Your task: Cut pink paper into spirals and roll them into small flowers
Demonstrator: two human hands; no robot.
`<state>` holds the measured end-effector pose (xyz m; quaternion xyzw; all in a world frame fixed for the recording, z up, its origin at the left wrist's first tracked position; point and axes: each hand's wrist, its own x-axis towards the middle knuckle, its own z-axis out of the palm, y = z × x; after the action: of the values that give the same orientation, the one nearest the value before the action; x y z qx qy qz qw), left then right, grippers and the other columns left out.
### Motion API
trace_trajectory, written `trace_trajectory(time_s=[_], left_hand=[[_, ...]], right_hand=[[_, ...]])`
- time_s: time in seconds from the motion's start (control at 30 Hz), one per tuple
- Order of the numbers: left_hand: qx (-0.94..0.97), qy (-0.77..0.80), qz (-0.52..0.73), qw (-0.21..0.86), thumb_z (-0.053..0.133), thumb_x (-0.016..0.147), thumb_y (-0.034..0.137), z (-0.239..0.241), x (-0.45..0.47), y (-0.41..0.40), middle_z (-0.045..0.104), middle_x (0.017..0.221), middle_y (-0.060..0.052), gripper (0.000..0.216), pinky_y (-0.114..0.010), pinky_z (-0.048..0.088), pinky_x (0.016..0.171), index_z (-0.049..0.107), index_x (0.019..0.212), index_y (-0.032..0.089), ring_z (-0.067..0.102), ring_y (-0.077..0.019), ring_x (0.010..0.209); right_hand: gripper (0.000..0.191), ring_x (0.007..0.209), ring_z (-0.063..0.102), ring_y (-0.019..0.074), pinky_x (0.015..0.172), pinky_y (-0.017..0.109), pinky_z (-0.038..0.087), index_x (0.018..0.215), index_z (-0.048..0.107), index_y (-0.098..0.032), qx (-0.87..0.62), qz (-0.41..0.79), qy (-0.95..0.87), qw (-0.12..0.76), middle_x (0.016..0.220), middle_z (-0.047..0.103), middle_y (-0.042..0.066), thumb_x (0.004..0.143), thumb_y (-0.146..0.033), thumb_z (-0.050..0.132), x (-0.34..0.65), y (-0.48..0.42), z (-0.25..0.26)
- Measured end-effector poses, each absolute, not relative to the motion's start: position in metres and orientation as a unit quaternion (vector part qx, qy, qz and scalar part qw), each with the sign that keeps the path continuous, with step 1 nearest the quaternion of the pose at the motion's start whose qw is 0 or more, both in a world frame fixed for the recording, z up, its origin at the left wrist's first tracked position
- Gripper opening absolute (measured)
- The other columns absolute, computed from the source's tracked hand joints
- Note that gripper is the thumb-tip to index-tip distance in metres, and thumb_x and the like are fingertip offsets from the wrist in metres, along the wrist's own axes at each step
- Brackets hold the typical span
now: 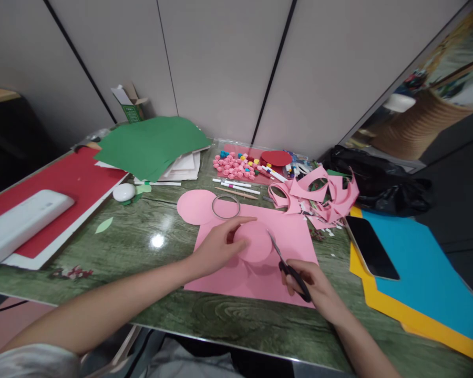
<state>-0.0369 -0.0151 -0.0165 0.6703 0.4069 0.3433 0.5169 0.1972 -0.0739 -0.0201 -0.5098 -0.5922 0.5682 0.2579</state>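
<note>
My left hand (216, 247) pinches a round pink paper disc (256, 244), thumb on top, holding it just above a pink paper sheet (295, 236). My right hand (311, 286) grips black-handled scissors (287, 265), whose blades point up toward the disc's right edge. A second pink disc (195, 206) lies on the green table beyond the sheet, with a metal ring (226, 206) resting partly on it.
Pink offcuts (319, 197) pile at back right beside a black bag (378, 178). A phone (370, 247) lies on blue and yellow sheets (425, 273). Pens (238, 186), pink pompoms (234, 165), green paper (153, 144), a red sheet and a white device (19, 223) lie at back and left.
</note>
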Motion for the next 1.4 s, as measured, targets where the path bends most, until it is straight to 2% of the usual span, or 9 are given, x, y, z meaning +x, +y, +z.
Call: trace_trajectory(time_s=[0.47, 0.73, 1.03, 1.3, 1.4], left_hand=[[0.646, 0.432, 0.368, 0.512, 0.054, 0.078, 0.017, -0.0145, -0.0369, -0.0138, 0.057, 0.117, -0.004, 0.04, -0.031, 0.04, 0.087, 0.053, 0.117, 0.022, 0.052, -0.02, 0.103], [0.641, 0.429, 0.353, 0.53, 0.058, 0.078, 0.025, -0.0144, -0.0367, -0.0127, 0.062, 0.106, -0.004, 0.043, -0.026, 0.043, 0.071, 0.054, 0.12, 0.022, 0.054, -0.0152, 0.083], [0.653, 0.416, 0.339, 0.534, 0.056, 0.077, 0.021, -0.0177, -0.0362, -0.0126, 0.062, 0.107, -0.004, 0.044, -0.028, 0.044, 0.072, 0.054, 0.121, 0.024, 0.055, -0.0159, 0.084], [0.675, 0.447, 0.332, 0.485, 0.054, 0.076, 0.021, -0.0117, -0.0377, -0.0142, 0.057, 0.083, 0.0, 0.044, -0.024, 0.037, 0.06, 0.054, 0.121, 0.025, 0.044, -0.0113, 0.065], [0.669, 0.453, 0.336, 0.485, 0.054, 0.076, 0.022, -0.0101, -0.0378, -0.015, 0.057, 0.085, -0.001, 0.044, -0.024, 0.038, 0.061, 0.054, 0.12, 0.024, 0.044, -0.0119, 0.067]], right_hand=[[0.028, 0.052, 0.042, 0.0096, 0.05, 0.022, 0.029, 0.064, 0.05, -0.015, -0.516, 0.563, -0.595, 0.251, 0.054, 0.049, -0.002, 0.08, -0.037, 0.055, 0.1977, -0.074, -0.0215], [0.032, 0.053, 0.043, 0.0105, 0.052, 0.023, 0.031, 0.064, 0.049, -0.015, -0.516, 0.57, -0.589, 0.248, 0.055, 0.049, -0.002, 0.079, -0.043, 0.055, 0.1971, -0.0733, -0.0196], [0.034, 0.055, 0.044, 0.011, 0.052, 0.023, 0.031, 0.065, 0.05, -0.015, -0.52, 0.569, -0.59, 0.243, 0.056, 0.048, -0.001, 0.077, -0.046, 0.055, 0.1947, -0.0735, -0.0162], [0.033, 0.055, 0.044, 0.0108, 0.052, 0.023, 0.032, 0.064, 0.049, -0.016, -0.52, 0.564, -0.593, 0.244, 0.056, 0.049, -0.002, 0.078, -0.045, 0.055, 0.1957, -0.0734, -0.018], [0.033, 0.054, 0.044, 0.0113, 0.052, 0.023, 0.032, 0.064, 0.049, -0.016, -0.52, 0.565, -0.594, 0.24, 0.056, 0.049, -0.001, 0.079, -0.045, 0.055, 0.1957, -0.0732, -0.0182]])
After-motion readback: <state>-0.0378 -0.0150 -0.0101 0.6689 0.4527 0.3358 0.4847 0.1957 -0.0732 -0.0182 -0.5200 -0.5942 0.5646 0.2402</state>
